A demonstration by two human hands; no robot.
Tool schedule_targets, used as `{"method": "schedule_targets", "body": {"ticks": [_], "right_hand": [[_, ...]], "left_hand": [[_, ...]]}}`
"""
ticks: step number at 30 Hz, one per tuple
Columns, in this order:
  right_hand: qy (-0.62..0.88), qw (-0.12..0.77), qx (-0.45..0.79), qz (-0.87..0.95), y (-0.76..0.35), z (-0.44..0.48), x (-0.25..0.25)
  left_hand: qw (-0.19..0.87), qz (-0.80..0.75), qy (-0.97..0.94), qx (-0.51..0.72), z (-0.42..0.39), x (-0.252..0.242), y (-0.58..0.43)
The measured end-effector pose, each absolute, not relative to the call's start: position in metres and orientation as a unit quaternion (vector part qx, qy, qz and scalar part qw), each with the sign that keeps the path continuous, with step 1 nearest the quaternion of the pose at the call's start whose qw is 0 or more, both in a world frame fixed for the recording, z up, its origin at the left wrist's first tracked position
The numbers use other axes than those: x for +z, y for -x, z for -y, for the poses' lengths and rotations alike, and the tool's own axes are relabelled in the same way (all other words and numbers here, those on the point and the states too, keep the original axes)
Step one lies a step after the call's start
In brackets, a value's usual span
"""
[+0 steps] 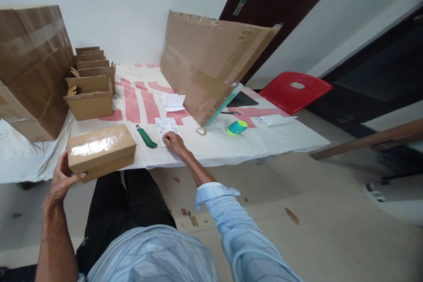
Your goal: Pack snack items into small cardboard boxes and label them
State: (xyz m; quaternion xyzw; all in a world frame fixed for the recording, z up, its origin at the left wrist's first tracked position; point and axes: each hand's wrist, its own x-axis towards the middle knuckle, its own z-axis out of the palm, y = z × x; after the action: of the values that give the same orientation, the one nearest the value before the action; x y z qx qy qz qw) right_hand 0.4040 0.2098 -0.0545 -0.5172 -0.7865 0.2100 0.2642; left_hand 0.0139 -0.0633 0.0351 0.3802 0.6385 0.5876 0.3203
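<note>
My left hand (61, 178) grips the near end of a taped, closed cardboard box (101, 151) that rests on the front edge of the table (284, 139). My right hand (174, 142) reaches forward with its fingers curled down onto a printed sticker sheet (165, 127) lying flat on the white cloth. A green box cutter (146, 138) lies between the box and the sheet. A folded white paper (173, 102) sits a little farther back.
Several open small cartons (90, 83) stand in a row at the back left beside a big taped carton (31, 68). A large cardboard sheet (211, 61) leans upright mid-table. A teal tape roll (237, 127), a white power strip (274, 119) and a red chair (295, 90) lie to the right.
</note>
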Motion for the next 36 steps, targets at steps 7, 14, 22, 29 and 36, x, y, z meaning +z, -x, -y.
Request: {"method": "schedule_targets", "body": {"ticks": [7,14,22,29,36], "right_hand": [[0.513,0.258,0.167,0.802,-0.403,-0.206,-0.058],[0.495,0.252,0.117,0.823,-0.397,-0.196,-0.055],[0.463,0.247,0.093,0.846,-0.397,-0.182,-0.058],[0.442,0.193,0.023,0.875,-0.407,-0.189,-0.08],[0.391,0.201,-0.004,0.898,-0.418,-0.194,-0.097]], "left_hand": [[0.32,-0.631,-0.372,0.601,0.061,0.032,-0.012],[0.323,-0.621,-0.392,0.597,0.063,0.023,-0.008],[0.335,-0.593,-0.443,0.583,0.072,0.008,-0.006],[0.335,-0.582,-0.466,0.577,0.081,0.003,-0.009],[0.301,-0.572,-0.485,0.589,0.081,0.021,-0.019]]}}
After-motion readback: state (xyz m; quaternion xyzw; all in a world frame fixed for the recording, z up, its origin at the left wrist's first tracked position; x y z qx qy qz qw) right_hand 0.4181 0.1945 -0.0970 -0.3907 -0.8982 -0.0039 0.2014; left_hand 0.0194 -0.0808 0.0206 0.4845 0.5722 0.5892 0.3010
